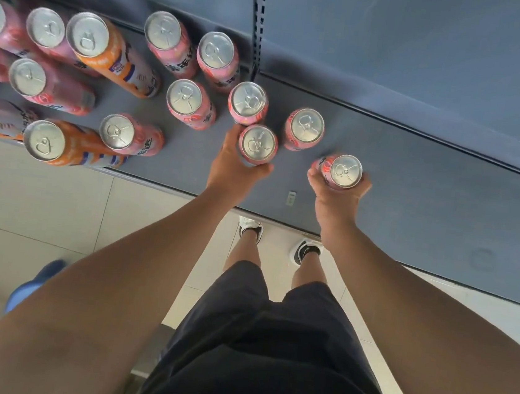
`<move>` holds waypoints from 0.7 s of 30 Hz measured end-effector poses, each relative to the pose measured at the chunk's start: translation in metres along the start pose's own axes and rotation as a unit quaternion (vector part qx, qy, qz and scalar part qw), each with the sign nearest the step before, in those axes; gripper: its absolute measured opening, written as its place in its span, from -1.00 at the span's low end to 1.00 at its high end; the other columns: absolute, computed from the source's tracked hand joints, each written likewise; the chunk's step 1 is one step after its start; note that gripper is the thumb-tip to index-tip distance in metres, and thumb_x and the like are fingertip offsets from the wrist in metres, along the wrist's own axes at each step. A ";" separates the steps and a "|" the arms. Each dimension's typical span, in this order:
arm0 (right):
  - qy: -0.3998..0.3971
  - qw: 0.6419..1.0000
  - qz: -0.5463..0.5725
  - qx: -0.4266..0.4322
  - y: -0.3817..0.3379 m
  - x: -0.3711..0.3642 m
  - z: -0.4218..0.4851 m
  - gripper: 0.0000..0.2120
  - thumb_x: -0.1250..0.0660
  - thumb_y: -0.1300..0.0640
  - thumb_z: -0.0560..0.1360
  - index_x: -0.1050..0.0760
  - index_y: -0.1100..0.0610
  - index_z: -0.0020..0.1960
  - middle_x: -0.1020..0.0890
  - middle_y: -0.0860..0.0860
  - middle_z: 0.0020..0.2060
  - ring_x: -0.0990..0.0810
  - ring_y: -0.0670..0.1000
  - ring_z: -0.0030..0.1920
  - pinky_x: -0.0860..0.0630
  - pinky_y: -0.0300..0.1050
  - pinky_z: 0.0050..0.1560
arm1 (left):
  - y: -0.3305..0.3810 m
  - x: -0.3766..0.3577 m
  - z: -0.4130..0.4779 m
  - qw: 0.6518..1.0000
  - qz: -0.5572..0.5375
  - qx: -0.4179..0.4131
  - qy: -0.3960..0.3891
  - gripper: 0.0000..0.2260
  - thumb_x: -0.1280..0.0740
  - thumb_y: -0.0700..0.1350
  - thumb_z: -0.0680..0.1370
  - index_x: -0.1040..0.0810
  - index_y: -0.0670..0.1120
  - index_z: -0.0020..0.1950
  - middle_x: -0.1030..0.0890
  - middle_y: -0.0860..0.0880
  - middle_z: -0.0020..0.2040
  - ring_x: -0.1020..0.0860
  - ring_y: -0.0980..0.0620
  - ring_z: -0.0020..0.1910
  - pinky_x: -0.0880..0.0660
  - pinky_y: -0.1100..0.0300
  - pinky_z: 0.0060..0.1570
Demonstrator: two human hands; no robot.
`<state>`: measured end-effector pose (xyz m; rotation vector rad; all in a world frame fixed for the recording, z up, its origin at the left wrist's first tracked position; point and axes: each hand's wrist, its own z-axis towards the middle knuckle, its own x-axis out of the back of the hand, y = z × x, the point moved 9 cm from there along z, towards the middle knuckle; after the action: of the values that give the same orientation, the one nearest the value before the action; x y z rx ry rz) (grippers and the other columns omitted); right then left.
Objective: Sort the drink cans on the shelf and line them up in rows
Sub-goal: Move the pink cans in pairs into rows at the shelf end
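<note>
— What has the left hand (233,164) got?

— Its fingers (232,133) are curled round a pink can (257,144) standing near the front of the grey shelf (416,182). Only the lid and a sliver of the side show. The hand covers the rest.

— And the right hand (333,198)?

— It grips a second pink can (344,171), further right and apart from the others. The can leans a little. Its base is hidden, so I cannot tell whether it touches the shelf.

— What about the rest of the shelf?

— More pink cans (304,125) stand scattered across the middle, not in rows, and two orange cans (89,35) stand among them on the left. At the left edge, several cans are cut off by the frame and blurred. One there seems to lie on its side, but I can't be sure. The lettering on the labels is too small to read.
</note>
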<state>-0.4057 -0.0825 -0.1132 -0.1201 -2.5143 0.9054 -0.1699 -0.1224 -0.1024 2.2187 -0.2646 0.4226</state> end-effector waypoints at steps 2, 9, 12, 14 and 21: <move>-0.003 1.000 0.013 -0.006 -0.003 0.004 -0.003 -0.34 -0.55 0.06 0.41 -0.21 0.03 0.32 -0.48 -0.18 -0.05 -0.52 -0.15 -0.05 -0.46 -0.24 0.02 | -0.001 0.000 -0.003 1.000 -0.010 0.006 -0.016 -0.38 -0.57 -0.11 0.36 -0.37 0.06 0.33 -0.54 0.14 0.12 -0.51 0.10 0.07 -0.39 0.33 -0.06; -0.115 0.988 0.068 -0.076 -0.016 0.015 -0.026 -0.39 -0.46 -0.21 0.32 -0.42 -0.12 0.33 -0.59 -0.11 0.17 -0.52 -0.10 0.19 -0.49 -0.01 0.07 | -0.012 -0.002 -0.031 0.980 -0.070 0.071 -0.173 -0.39 -0.62 -0.03 0.20 -0.52 0.02 0.21 -0.66 0.05 0.11 -0.60 0.05 0.13 -0.49 0.05 0.25; -0.137 0.984 0.091 -0.068 -0.030 0.020 -0.041 -0.22 -0.48 -0.26 0.19 -0.35 -0.05 0.34 -0.60 -0.08 0.18 -0.57 -0.11 0.18 -0.49 -0.04 0.05 | 0.005 0.003 -0.051 0.965 -0.127 0.072 -0.216 -0.46 -0.56 -0.03 0.27 -0.54 -0.03 0.22 -0.68 -0.01 0.11 -0.63 0.01 0.13 -0.50 0.00 0.27; -0.154 0.982 0.094 -0.055 -0.044 0.025 -0.048 -0.28 -0.49 -0.20 0.28 -0.35 0.00 0.35 -0.62 -0.04 0.18 -0.59 -0.06 0.20 -0.49 -0.02 0.09 | 0.024 0.008 -0.065 0.953 -0.173 0.066 -0.238 -0.56 -0.49 -0.05 0.35 -0.55 -0.02 0.22 -0.68 -0.01 0.13 -0.64 0.02 0.13 -0.51 0.06 0.20; -0.278 0.940 0.200 -0.014 -0.109 0.034 -0.085 -0.57 -0.34 0.01 0.47 -0.47 0.14 0.30 -0.67 0.12 0.14 -0.66 0.09 0.12 -0.57 0.03 0.16 | 0.103 0.028 -0.090 0.913 -0.309 0.035 -0.265 -0.65 -0.33 -0.05 0.42 -0.55 -0.05 0.20 -0.70 -0.03 0.07 -0.64 0.01 0.09 -0.54 0.03 0.20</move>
<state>-0.3898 -0.1100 0.0256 -0.4553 -3.0944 1.1956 -0.1970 -0.1179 0.0348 2.3017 0.1836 -0.5287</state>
